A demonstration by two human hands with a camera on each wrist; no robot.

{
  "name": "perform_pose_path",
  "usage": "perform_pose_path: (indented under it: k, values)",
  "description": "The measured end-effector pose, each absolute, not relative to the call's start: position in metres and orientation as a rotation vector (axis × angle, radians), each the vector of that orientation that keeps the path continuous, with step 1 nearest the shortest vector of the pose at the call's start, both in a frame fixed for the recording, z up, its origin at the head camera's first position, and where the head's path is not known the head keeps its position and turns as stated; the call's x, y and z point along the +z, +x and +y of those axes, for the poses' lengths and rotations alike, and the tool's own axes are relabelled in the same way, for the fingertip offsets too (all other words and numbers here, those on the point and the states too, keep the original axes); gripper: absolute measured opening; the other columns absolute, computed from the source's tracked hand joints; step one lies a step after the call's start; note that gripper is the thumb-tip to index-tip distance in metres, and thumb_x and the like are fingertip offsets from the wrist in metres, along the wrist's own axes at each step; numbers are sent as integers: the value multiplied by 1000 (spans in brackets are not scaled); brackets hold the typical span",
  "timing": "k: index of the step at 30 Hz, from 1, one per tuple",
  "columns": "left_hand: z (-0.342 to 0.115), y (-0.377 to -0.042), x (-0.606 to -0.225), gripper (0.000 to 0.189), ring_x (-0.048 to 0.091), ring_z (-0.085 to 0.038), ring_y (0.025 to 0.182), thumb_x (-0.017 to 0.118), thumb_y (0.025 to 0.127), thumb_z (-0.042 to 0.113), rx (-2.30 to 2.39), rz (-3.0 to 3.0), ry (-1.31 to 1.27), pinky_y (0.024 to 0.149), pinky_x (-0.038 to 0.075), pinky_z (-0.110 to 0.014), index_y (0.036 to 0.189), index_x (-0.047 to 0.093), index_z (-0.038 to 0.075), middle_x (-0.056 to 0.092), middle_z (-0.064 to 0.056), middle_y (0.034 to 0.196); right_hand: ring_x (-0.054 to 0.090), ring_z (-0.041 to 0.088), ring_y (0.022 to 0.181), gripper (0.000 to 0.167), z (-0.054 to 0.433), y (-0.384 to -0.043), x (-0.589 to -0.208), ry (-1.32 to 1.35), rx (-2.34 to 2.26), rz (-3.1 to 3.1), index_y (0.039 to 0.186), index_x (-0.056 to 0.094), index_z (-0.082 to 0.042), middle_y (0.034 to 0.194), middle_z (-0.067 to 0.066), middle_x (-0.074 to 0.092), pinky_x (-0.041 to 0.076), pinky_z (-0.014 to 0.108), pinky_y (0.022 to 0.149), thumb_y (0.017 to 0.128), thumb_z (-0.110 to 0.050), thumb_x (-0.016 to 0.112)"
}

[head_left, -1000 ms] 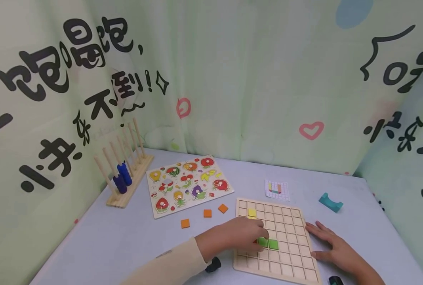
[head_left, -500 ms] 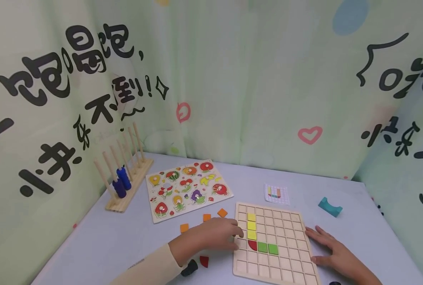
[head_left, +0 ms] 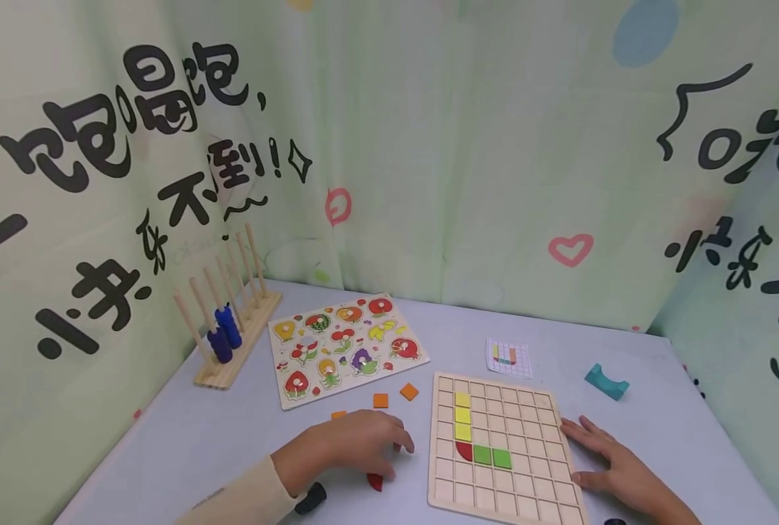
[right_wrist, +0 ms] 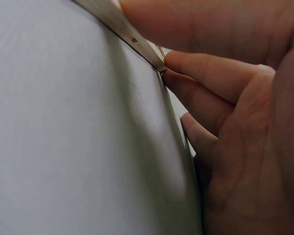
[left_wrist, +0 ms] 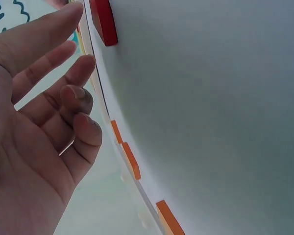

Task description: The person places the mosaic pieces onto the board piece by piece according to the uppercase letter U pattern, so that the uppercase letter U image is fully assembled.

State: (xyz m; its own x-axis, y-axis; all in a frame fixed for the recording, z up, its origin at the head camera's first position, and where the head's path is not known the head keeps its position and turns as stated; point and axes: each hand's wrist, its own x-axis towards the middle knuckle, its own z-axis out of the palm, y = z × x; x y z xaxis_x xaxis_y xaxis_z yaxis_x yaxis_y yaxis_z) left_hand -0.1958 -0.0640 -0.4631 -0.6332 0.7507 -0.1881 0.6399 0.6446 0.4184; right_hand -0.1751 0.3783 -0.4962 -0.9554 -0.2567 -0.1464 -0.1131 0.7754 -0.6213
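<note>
Board [head_left: 508,503] lies flat on the tabletop [head_left: 232,452], part filled. Done, by my reading: three yellow tiles [head_left: 462,415] in a column, one red corner tile [head_left: 464,451] below them, two green tiles [head_left: 483,456] running right from it. Small printed card [head_left: 521,359] beyond the board shows a coloured figure with a rising right side; nothing like that side is laid on the board, so I'd put the work at rather past halfway.

Left over, left of the board: three orange squares [head_left: 380,401], one partly behind my wrist, and a loose red piece [head_left: 375,482]. I judge these to be what remains to set.

Left hand [head_left: 359,441]: above the loose red piece, fingers and thumb apart, loosely bent, nothing gripped. Second fleck of red by the fingertips; cannot tell what.

Right hand [head_left: 609,467]: fingers spread, thumb and fingertips against the board's right edge, clamped on nothing. Turquoise arch [head_left: 606,383] beyond it, well apart.
</note>
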Motion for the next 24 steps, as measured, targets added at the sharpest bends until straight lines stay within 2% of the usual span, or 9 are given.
perform_pose_path:
  k: [10,18,24]
  values:
    - [-84,-193,-469,28,53,1,82,78,83,22,438,2460,1231,78,46,-18,111,72,26,58,20,91,13,55,137,90,379,-175,-497,-256,-929,2730,146,43,-3,153,31,20,17,76,96,73,-42,79]
    - [-90,-189,-464,30,53,1,85,78,82,14,419,2421,1258,79,46,-17,109,74,26,58,19,99,13,55,137,88,379,-175,-494,-244,-937,2735,146,43,-3,153,30,20,17,75,96,73,-39,79]
    - [-87,-189,-462,26,53,1,80,79,82,13,373,2413,1223,75,46,-16,103,76,26,58,19,91,14,54,137,87,379,-176,-497,-255,-955,2732,145,44,-4,153,29,23,17,75,96,73,-39,80]
